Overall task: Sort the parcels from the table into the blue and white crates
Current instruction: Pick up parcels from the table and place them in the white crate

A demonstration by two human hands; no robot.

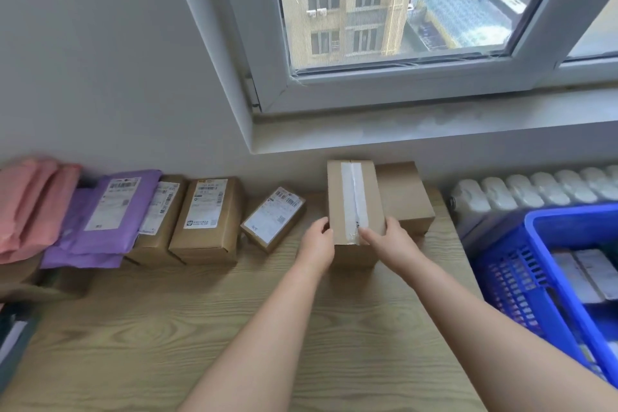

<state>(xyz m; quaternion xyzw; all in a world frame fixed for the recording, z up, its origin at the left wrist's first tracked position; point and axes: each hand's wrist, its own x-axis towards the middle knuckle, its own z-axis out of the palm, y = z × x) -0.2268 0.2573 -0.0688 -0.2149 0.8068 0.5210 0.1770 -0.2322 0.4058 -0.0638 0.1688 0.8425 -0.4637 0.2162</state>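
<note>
A tall brown cardboard box (352,191) with a white tape strip down its top stands on the wooden table (160,328) near the wall. My left hand (317,237) grips its left side and my right hand (388,237) grips its right front corner. Another plain brown box (406,197) sits just behind and to the right of it. To the left lie a small labelled box (272,219), two larger labelled boxes (209,221), purple mailer bags (103,221) and pink mailer bags (30,207). The blue crate (535,261) stands at the right, with parcels inside.
A white radiator (535,189) runs along the wall behind the blue crate. The window sill (434,124) juts out above the boxes. A dark object (13,334) sits at the table's left edge. No white crate is in view.
</note>
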